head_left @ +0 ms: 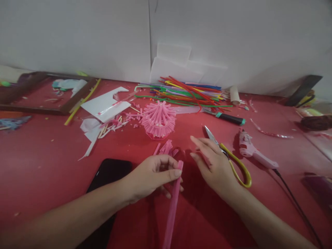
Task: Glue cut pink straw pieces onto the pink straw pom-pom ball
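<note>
Between the thumb and fingers of my left hand (158, 173) are pinched long pink pipe cleaners (173, 211), held side by side, their tops level and their lower ends running out of view. My right hand (218, 166) holds nothing; its fingers are apart, just left of the yellow-handled scissors (243, 171). Short cut pink pieces (166, 148) lie on the red table beyond my left hand. Behind them stands a pink dome-shaped craft (159, 119) built from short fuzzy sticks.
A pink glue gun (255, 152) with a black cord lies at right. Colourful pipe cleaners (181, 91) are heaped by the wall, near a utility knife (230, 119). A black phone (111, 173) sits under my left forearm. White card (103, 103) and scraps are at left.
</note>
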The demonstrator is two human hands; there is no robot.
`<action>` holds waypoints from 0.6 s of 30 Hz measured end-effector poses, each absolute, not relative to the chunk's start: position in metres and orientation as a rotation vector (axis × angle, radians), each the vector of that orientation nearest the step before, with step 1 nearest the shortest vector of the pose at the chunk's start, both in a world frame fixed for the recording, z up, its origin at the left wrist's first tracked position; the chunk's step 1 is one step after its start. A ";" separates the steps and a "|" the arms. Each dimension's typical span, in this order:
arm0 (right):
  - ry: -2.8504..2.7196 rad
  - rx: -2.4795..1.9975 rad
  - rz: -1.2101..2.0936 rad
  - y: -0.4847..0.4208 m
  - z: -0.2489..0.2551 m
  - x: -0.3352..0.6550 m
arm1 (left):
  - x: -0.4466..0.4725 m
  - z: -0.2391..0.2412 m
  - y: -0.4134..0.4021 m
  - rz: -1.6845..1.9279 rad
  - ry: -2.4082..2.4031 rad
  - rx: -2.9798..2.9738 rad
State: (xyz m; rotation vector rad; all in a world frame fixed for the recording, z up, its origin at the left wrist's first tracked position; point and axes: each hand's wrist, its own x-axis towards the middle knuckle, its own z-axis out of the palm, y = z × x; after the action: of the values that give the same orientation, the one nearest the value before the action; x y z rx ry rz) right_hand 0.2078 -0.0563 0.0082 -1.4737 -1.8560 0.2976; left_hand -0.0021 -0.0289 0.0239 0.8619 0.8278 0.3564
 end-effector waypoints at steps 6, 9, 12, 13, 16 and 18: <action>-1.927 -1.085 0.796 -0.064 0.016 0.205 | -0.005 0.020 -0.028 0.300 0.768 0.948; -1.977 -1.044 0.813 -0.065 0.018 0.205 | -0.006 0.018 -0.028 0.305 0.751 0.971; -1.967 -1.158 0.903 -0.065 0.019 0.206 | -0.006 0.019 -0.027 0.334 0.751 0.941; -1.901 -1.218 0.965 -0.065 0.020 0.205 | -0.006 0.019 -0.027 0.343 0.740 0.902; -1.430 -1.289 1.346 -0.068 0.020 0.197 | -0.005 0.022 -0.028 0.420 0.663 0.720; -1.043 -1.197 1.641 -0.070 0.019 0.188 | -0.004 0.023 -0.028 0.519 0.621 0.654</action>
State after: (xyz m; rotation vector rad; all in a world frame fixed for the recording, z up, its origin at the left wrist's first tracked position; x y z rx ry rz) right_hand 0.1877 -0.0705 0.0191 -1.1969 -1.0427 1.6406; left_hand -0.0041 -0.0283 0.0230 0.6539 0.6210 0.5188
